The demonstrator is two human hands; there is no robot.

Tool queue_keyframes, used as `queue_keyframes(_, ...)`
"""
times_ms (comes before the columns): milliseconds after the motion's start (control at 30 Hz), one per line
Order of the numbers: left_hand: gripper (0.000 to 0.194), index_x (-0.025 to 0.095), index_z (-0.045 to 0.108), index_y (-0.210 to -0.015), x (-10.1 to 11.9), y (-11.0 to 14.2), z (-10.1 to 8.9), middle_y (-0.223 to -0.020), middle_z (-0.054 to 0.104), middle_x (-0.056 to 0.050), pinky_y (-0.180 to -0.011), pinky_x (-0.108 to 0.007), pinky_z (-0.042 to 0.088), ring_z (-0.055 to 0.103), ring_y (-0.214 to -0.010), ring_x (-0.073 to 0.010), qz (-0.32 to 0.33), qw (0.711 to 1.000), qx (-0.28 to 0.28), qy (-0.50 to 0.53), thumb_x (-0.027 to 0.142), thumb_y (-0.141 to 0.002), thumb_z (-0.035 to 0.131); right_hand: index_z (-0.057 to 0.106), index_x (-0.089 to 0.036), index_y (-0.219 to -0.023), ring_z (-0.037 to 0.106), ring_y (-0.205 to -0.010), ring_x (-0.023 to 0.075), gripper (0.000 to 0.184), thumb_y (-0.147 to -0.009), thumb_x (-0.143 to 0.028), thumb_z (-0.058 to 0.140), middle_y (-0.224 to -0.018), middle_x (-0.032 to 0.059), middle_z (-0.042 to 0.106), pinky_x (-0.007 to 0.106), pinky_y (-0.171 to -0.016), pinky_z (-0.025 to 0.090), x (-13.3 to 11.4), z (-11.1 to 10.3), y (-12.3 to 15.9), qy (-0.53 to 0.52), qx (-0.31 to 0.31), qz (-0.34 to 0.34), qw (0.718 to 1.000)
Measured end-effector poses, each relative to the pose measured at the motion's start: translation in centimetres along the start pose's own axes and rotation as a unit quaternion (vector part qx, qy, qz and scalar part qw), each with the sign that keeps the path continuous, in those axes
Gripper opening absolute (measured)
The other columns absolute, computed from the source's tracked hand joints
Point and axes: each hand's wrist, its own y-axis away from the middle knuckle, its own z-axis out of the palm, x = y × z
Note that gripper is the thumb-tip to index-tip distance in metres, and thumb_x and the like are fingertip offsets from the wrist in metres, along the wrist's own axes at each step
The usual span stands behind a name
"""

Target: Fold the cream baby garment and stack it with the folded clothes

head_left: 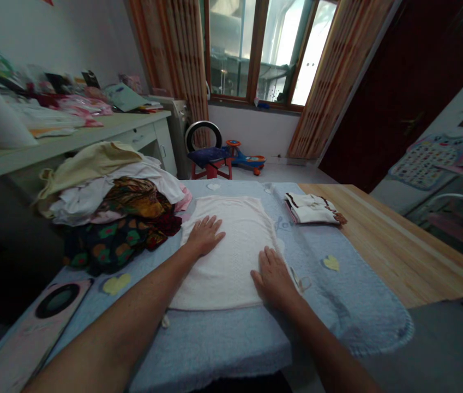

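A white knitted garment lies spread flat on a light blue blanket with heart patches. My left hand rests palm down on its upper left part, fingers spread. On its lower right side my right hand lies flat, fingers stretched out and thumb apart. A thin white tie sticks out past the garment's right edge beside my right hand. Part of the garment is hidden beneath both hands.
Left of the garment is a heap of crumpled clothes. Folded clothes sit at the back right, near the bare wooden tabletop. A pink phone-like object lies at the front left. Beyond the table stands a red stool.
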Motion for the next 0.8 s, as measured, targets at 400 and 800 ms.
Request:
queue_keyframes(400, 0.061, 0.020, 0.033, -0.150, 0.8, -0.1, -0.9, -0.161, 0.023, -0.011, -0.117, -0.054, 0.017, 0.017, -0.148, -0.0327, -0.020, 0.999, -0.030, 0.003, 0.051, -0.097, 0.032, 0.058, -0.012, -0.113, 0.057, -0.108, 0.0265, 0.032, -0.093, -0.035, 0.051, -0.114, 0.0165, 0.061, 0.033, -0.089, 0.041, 4.5, -3.7, -0.2, 0.036, -0.009, 0.147, 0.988)
queue_keyframes(800, 0.056, 0.019, 0.035, -0.149, 8.7, -3.7, -0.5, -0.160, 0.025, -0.007, -0.119, -0.048, 0.019, 0.018, -0.148, -0.0243, 0.095, 0.994, 0.014, 0.059, 0.045, -0.099, 0.029, 0.059, -0.016, -0.101, 0.061, -0.099, 0.0222, 0.023, -0.091, -0.036, 0.054, -0.107, 0.0121, 0.065, 0.029, -0.076, 0.036, 4.7, -3.7, -0.2, -0.003, -0.067, 0.167, 0.984)
